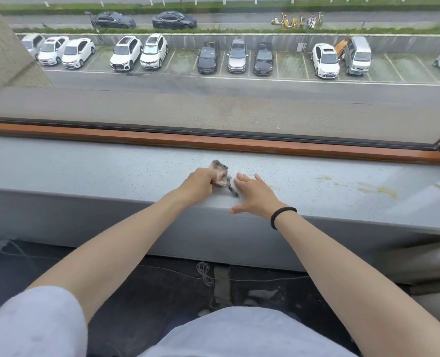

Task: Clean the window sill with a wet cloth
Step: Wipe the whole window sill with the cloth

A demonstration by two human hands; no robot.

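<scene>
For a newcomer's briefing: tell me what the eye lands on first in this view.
First, the middle of the grey window sill, where the left hand holds a crumpled patterned cloth and the right hand lies open beside it, fingers spread. Next, the yellowish stains on the sill to the right, and the parked cars far below through the glass.

I see through one head-worn camera, facing forward and down. The window sill lies near, below it.

Bare forearms, pale lilac short sleeves — black hair-tie band at right wrist.
</scene>
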